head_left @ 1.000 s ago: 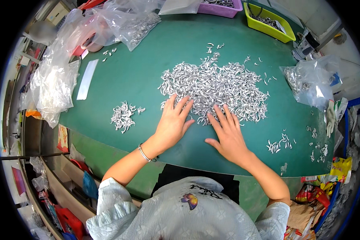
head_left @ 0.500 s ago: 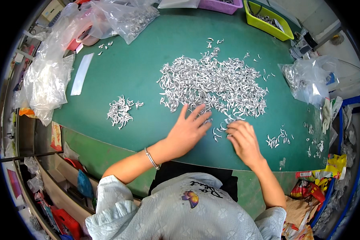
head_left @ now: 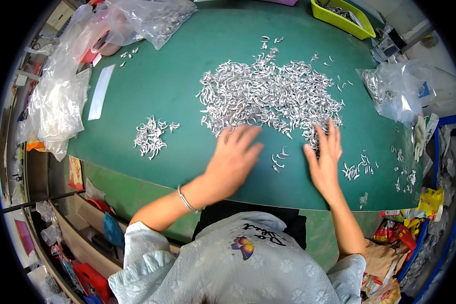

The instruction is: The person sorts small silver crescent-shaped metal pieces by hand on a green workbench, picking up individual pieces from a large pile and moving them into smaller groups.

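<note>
A wide heap of small curved silver metal pieces [head_left: 268,93] covers the middle of the green table. My left hand [head_left: 232,157], slightly blurred, lies at the heap's near left edge with its fingers spread; I see nothing held in it. At the near right edge my right hand [head_left: 325,159] has its thumb and fingers apart, the fingertips touching pieces of the heap. Between the hands lie a few loose curved pieces [head_left: 278,158]. A smaller pile [head_left: 150,138] sits left of my left hand, and another small cluster [head_left: 358,168] lies right of my right hand.
Clear plastic bags [head_left: 55,109] crowd the left edge, beside a pale flat strip [head_left: 102,92]. A yellow-green basket [head_left: 342,19] with metal parts stands at the far right. Nearer on the right is a plastic bag of metal rings [head_left: 392,91]; scattered bits [head_left: 404,175] lie below it.
My right hand has moved right and away from me to the heap's edge, its fingers spreading. My left hand has shifted slightly left. The camera view has tilted a little.
</note>
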`<state>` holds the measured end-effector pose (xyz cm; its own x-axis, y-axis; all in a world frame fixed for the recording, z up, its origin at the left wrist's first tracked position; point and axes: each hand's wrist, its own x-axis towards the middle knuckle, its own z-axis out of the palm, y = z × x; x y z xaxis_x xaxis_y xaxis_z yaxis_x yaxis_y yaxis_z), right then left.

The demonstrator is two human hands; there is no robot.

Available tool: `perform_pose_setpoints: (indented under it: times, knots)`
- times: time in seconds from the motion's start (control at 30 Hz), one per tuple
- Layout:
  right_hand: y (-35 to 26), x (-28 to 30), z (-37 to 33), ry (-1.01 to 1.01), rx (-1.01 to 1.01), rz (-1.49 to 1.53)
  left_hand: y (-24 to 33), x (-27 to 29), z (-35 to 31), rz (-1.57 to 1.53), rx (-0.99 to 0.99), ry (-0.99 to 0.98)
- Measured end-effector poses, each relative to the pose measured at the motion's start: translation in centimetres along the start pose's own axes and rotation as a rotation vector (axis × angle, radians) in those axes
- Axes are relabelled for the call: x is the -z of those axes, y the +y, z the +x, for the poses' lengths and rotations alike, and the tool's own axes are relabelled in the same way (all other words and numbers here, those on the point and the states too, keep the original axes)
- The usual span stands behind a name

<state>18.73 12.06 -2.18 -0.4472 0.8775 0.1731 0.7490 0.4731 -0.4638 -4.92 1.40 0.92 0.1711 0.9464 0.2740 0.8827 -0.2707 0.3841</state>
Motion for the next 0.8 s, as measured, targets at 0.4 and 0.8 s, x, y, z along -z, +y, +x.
perform_pose_setpoints:
  times: [0.4,0.8]
  knots:
    - [-5.5,1.0,-0.9,-0.335,0.248,0.7,3.2,-2.0,-1.5,-0.098,0.063,0.047]
    - [-1.1,3.4,0.5,0.131,0.117,-0.028,4.5,-4.3,0.2,0.034,-0.083,-0.121]
